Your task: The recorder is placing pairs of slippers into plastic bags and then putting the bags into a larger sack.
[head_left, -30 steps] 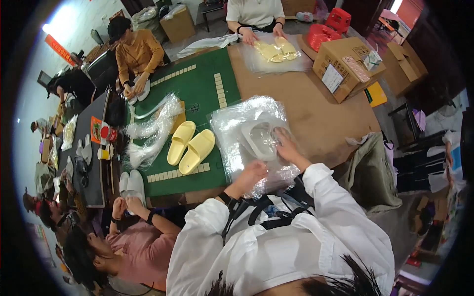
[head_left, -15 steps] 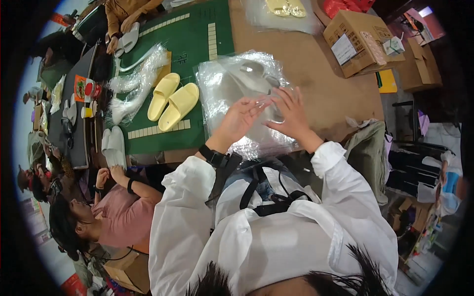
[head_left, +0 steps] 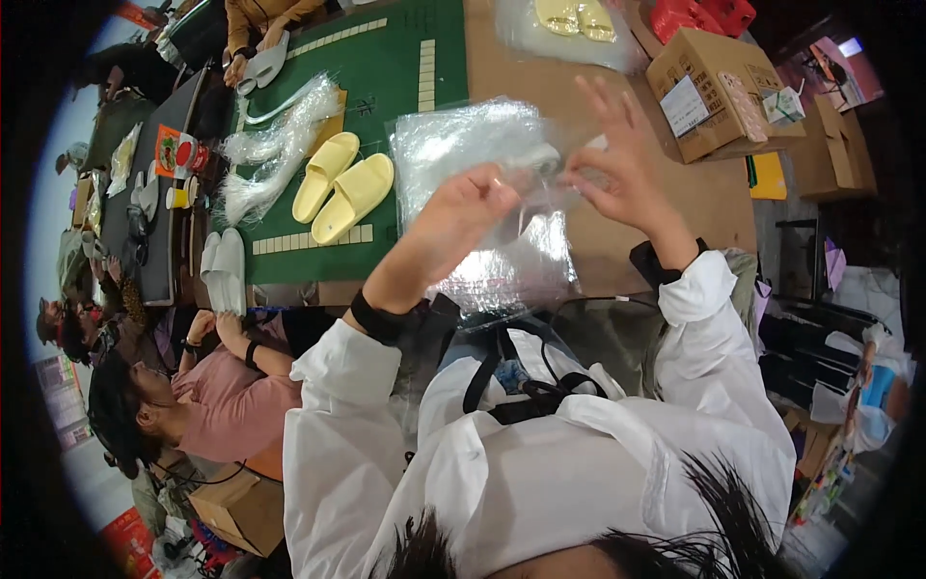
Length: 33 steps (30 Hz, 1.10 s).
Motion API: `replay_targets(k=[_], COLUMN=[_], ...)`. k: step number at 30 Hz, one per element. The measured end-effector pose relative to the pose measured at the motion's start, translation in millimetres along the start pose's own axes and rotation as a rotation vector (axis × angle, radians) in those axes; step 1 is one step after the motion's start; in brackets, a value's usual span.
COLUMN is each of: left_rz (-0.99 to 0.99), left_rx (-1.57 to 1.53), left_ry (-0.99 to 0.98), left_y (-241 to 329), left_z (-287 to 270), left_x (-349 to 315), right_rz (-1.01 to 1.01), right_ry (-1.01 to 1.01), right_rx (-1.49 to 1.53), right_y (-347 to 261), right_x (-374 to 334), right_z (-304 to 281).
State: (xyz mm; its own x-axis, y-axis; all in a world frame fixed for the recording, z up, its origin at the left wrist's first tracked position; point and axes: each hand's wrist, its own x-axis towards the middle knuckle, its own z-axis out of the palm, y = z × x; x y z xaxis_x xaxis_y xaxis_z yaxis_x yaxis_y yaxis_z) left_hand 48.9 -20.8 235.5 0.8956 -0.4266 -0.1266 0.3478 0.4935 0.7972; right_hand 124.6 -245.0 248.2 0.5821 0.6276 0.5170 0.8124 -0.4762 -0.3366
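Observation:
My left hand (head_left: pixel 467 214) is raised over the stack of clear plastic bags (head_left: pixel 434 145), its fingers curled into a pinch. To its right, my right hand (head_left: pixel 625 174) pinches with thumb and forefinger while its other fingers spread upward. Something thin and see-through seems to lie between the two hands, but motion blurs it. A greyish shape on the bags is partly hidden behind my hands. Left of the bags, a pair of yellow slippers (head_left: pixel 353 199) rests on the green mat (head_left: pixel 395 82), beside a bundle of clear plastic strands (head_left: pixel 258 183).
Grey slippers (head_left: pixel 225 270) stand at the mat's near left corner, close to a co-worker in a pink top (head_left: pixel 231 410). Bagged yellow slippers (head_left: pixel 576 19) lie at the far side. A cardboard box (head_left: pixel 719 92) sits at the brown table's (head_left: pixel 694 212) right edge.
My hands have lifted from low over the bags and drawn apart. The right one moved right and away from me, its fingers now spread upward; the left has curled tighter.

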Motion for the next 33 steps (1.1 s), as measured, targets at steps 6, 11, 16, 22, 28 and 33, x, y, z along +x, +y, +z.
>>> replay_targets(k=[6, 11, 16, 22, 28, 33], left_rz=[0.02, 0.033, -0.08, -0.222, -0.017, 0.061], left_rx=[-0.052, -0.078, 0.038, 0.063, 0.024, 0.223], left_ry=[-0.225, -0.111, 0.459, 1.005, 0.949, 1.034], left_y=[-12, 1, -23, -54, -50, -62], left_z=[18, -8, -143, -274, -323, -423], left_x=[-15, -24, -51, -73, -43, -42], right_rz=[0.066, 0.307, 0.114, 0.207, 0.644, 0.55], right_ry=[-0.544, -0.383, -0.154, -0.214, -0.676, -0.479], right_rx=[0.18, 0.253, -0.097, -0.607, -0.674, -0.288], right_y=[8, 18, 34, 65, 37, -23], right_x=[-19, -25, -18, -109, -206, -161], right_z=[3, -6, -41, -22, 28, 81])
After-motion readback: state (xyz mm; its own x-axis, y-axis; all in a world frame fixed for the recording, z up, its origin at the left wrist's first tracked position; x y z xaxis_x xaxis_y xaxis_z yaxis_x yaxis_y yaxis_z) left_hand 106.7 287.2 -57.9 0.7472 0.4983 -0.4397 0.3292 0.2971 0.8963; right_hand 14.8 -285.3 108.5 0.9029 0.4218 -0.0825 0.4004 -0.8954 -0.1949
